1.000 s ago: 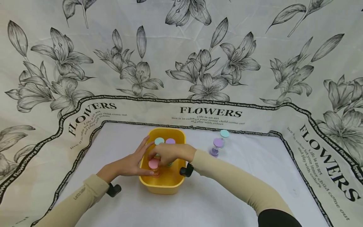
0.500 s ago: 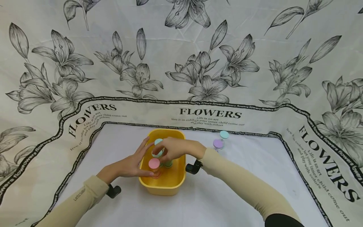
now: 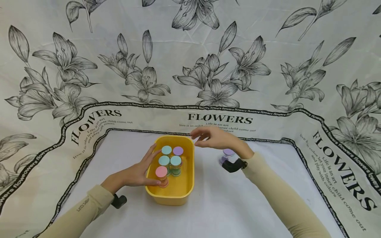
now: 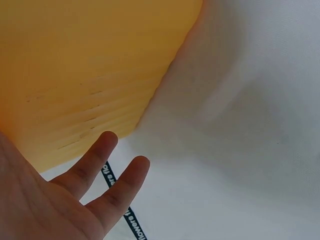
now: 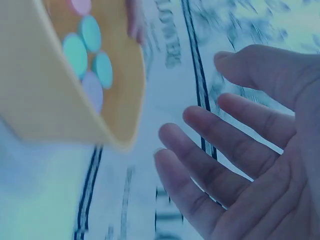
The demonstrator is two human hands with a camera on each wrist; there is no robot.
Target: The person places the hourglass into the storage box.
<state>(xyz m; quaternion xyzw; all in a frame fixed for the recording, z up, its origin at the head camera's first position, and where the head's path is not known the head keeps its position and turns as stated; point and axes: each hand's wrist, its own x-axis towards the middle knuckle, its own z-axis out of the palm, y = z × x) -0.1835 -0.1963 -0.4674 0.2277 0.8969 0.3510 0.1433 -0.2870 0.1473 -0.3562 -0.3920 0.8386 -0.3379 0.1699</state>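
Note:
A yellow plastic bin point(image 3: 169, 200) stands on the white cloth. Inside are several small sand timers with coloured round caps: a pink-capped sand timer point(image 3: 161, 172) nearest the front, a purple-capped one point(image 3: 178, 151) at the back, and teal-capped ones point(image 3: 175, 161) between. My left hand point(image 3: 135, 172) rests against the bin's left side, fingers spread along the rim and thumb by the pink-capped timer. In the left wrist view two straight fingers point(image 4: 125, 182) show outside the wall point(image 4: 90, 65). My right hand point(image 3: 218, 138) hovers beyond the bin's back right corner, loosely bent and holding nothing.
Right of the bin, another purple-capped sand timer point(image 3: 227, 152) stands on the cloth, partly covered by my right wrist and its black camera point(image 3: 233, 166). A flower-printed cloth point(image 3: 220, 82) with a black border rises behind.
My right hand has let go of a teal-capped sand timer in the bin, then risen out and moved right. Its arm now hides the teal-capped timer on the cloth. The left hand has stayed put.

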